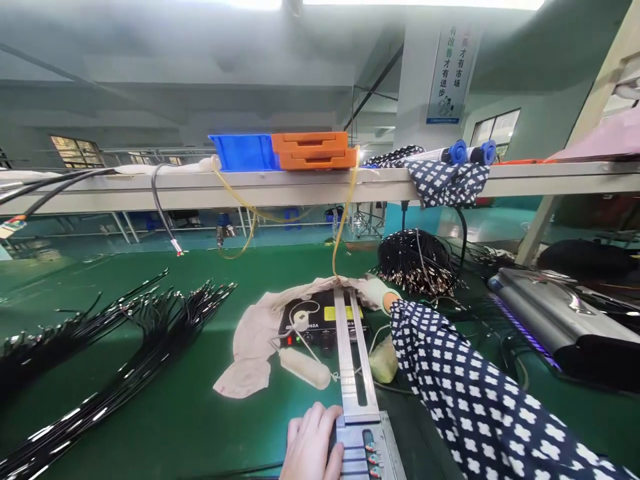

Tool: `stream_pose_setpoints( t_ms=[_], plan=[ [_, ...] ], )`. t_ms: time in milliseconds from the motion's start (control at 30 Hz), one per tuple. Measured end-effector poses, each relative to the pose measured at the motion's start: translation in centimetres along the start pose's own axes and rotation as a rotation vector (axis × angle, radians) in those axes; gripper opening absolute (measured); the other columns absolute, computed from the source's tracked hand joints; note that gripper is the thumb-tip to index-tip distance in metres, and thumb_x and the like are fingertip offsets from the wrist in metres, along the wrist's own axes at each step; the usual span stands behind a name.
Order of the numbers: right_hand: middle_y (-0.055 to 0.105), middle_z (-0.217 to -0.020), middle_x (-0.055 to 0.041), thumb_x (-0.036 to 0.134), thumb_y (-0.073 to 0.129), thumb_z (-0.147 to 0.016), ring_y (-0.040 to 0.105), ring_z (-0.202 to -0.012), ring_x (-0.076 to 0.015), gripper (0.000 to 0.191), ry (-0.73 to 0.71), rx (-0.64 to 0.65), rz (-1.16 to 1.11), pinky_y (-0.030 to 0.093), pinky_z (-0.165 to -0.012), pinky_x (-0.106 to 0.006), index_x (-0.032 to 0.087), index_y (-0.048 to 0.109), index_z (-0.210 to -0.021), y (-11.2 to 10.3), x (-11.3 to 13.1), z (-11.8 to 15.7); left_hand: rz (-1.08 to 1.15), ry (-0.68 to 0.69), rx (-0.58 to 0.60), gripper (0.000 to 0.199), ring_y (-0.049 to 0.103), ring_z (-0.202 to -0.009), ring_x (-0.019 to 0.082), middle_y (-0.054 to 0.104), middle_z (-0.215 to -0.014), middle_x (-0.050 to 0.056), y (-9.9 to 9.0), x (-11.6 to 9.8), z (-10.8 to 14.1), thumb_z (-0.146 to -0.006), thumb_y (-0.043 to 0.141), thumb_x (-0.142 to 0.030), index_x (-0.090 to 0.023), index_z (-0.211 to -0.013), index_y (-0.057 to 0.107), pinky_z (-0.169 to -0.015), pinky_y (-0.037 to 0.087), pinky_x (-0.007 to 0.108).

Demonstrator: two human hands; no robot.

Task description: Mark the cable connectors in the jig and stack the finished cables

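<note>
Presumably the weak spot, in the head view, is the far end of the slotted metal fixture [347, 380], which reaches forward across the black control box [320, 308]. Bare left hand [313, 443] rests at its near left edge; whether it grips, cannot tell. Gloved right hand [373, 291] sits beside the far end, fingers hidden, closure unclear. Bunched white cloth [253, 340] or yellow tube [343, 220] could snag there; uneven pressure could skew the fixture into the pale cylinder [305, 368].
</note>
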State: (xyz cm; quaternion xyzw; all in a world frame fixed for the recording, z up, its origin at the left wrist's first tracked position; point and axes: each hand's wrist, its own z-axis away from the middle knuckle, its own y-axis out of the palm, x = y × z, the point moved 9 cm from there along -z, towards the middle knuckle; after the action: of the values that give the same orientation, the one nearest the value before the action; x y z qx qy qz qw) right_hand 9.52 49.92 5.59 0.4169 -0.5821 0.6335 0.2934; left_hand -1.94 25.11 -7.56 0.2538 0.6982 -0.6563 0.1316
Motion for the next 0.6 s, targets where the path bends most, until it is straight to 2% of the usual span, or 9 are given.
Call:
stream_pose_setpoints(
  t_ms=[100, 200, 233, 333, 400, 433, 500, 600],
  plan=[
    [0.063, -0.107, -0.0067, 0.034, 0.058, -0.097, 0.064, -0.086, -0.0177, 0.026, -0.042, 0.008, -0.069, 0.057, -0.074, -0.034, 0.014, 0.059, -0.114, -0.8, -0.2, 2.8, 0.012, -0.014, 0.098, 0.037, 0.051, -0.109, 0.028, 0.057, -0.116, 0.012, -1.6, -1.3, 0.0, -0.096, 0.038, -0.029, -0.020, -0.129, 0.051, -0.097, 0.038, 0.046],
    [0.065, -0.104, -0.0064, 0.037, 0.055, -0.098, 0.065, -0.083, -0.0168, 0.028, -0.097, 0.046, -0.134, 0.056, -0.072, -0.033, 0.014, 0.059, -0.115, -0.4, -1.9, 7.8, 0.066, 0.017, 0.259, 0.038, 0.053, -0.106, 0.024, 0.058, -0.115, 0.007, -3.9, -1.6, 0.9, -0.093, 0.047, -0.038, -0.023, -0.128, 0.049, -0.097, 0.041, 0.041],
    [0.066, -0.100, -0.0061, 0.038, 0.054, -0.098, 0.065, -0.079, -0.0160, 0.029, -0.105, 0.065, -0.144, 0.056, -0.069, -0.031, 0.013, 0.060, -0.113, 0.0, -3.0, 10.1, 0.069, 0.018, 0.319, 0.047, 0.052, -0.109, 0.025, 0.057, -0.119, 0.007, -4.7, -1.1, 1.7, -0.088, 0.057, -0.043, -0.024, -0.129, 0.049, -0.099, 0.041, 0.040],
    [0.067, -0.081, -0.0039, 0.041, 0.053, -0.094, 0.063, -0.067, -0.0159, 0.031, -0.096, 0.106, -0.126, 0.052, -0.062, -0.028, 0.014, 0.065, -0.102, 2.0, -6.9, 17.2, -0.073, -0.045, 0.500, 0.097, 0.036, -0.131, 0.036, 0.039, -0.145, 0.013, -6.4, 2.1, 5.4, -0.059, 0.080, -0.056, -0.023, -0.140, 0.039, -0.109, 0.031, 0.049],
    [0.065, -0.081, -0.0042, 0.042, 0.051, -0.091, 0.063, -0.071, -0.0184, 0.031, -0.076, 0.060, -0.088, 0.052, -0.066, -0.031, 0.016, 0.066, -0.098, 2.9, -9.3, 21.1, -0.193, -0.116, 0.504, 0.107, 0.027, -0.136, 0.040, 0.030, -0.151, 0.017, -7.8, 4.6, 7.6, -0.053, 0.083, -0.055, -0.021, -0.143, 0.035, -0.112, 0.025, 0.053],
    [0.065, -0.086, -0.0048, 0.041, 0.051, -0.089, 0.062, -0.076, -0.0198, 0.030, -0.071, 0.027, -0.060, 0.051, -0.072, -0.033, 0.017, 0.066, -0.097, 3.3, -10.2, 22.6, -0.225, -0.136, 0.482, 0.101, 0.029, -0.136, 0.040, 0.031, -0.150, 0.017, -8.4, 5.4, 8.4, -0.057, 0.082, -0.053, -0.020, -0.142, 0.037, -0.111, 0.026, 0.052],
    [0.061, -0.094, -0.0047, 0.041, 0.052, -0.087, 0.060, -0.083, -0.0220, 0.026, -0.070, -0.030, 0.000, 0.049, -0.079, -0.037, 0.021, 0.066, -0.096, 3.7, -11.2, 24.4, -0.230, -0.132, 0.441, 0.074, 0.041, -0.128, 0.034, 0.043, -0.141, 0.015, -9.1, 6.1, 9.1, -0.071, 0.073, -0.048, -0.021, -0.134, 0.045, -0.107, 0.033, 0.046],
    [0.058, -0.097, -0.0031, 0.040, 0.051, -0.086, 0.060, -0.087, -0.0224, 0.023, -0.087, -0.053, 0.064, 0.047, -0.083, -0.037, 0.024, 0.065, -0.095, 4.0, -11.3, 24.8, -0.178, -0.067, 0.461, 0.039, 0.054, -0.105, 0.025, 0.057, -0.117, 0.009, -9.1, 5.2, 8.7, -0.084, 0.058, -0.037, -0.021, -0.120, 0.053, -0.092, 0.042, 0.036]
  ],
)
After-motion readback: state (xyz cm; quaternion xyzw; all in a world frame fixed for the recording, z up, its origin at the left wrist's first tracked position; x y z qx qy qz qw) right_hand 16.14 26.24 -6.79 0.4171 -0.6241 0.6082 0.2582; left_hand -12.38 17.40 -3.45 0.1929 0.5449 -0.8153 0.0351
